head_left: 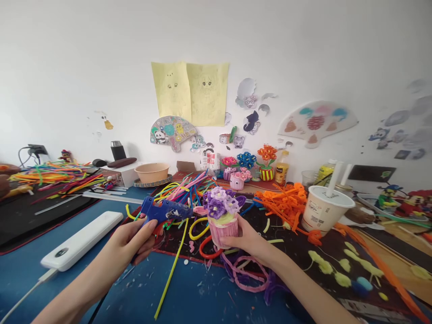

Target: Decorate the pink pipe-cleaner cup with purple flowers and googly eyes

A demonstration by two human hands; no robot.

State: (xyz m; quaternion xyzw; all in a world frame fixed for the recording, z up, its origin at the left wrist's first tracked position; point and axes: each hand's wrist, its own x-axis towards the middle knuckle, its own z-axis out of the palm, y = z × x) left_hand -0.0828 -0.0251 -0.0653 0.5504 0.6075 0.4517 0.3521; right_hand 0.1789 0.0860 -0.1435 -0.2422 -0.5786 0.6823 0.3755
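My left hand (137, 240) is closed around the handle of a blue hot glue gun (162, 209), whose nozzle points right. The nozzle end is close to the left side of a small flower pot (221, 231) wrapped in pink pipe cleaner; I cannot tell whether they touch. My right hand (248, 238) grips that pot from the right, thumb across its front, holding it upright above the table. Purple and lilac pipe-cleaner flowers (224, 202) fill its top. Below the pot lie a red loop (209, 253) and tangled pink and purple pipe cleaners (249, 279).
Colourful pipe cleaners (182, 189) are heaped behind the glue gun. Orange pipe cleaners (286, 202) and a paper cup with straws (326, 211) stand to the right. A white power strip-like box (83, 240) lies left. Finished flower pots (266, 173) line the wall.
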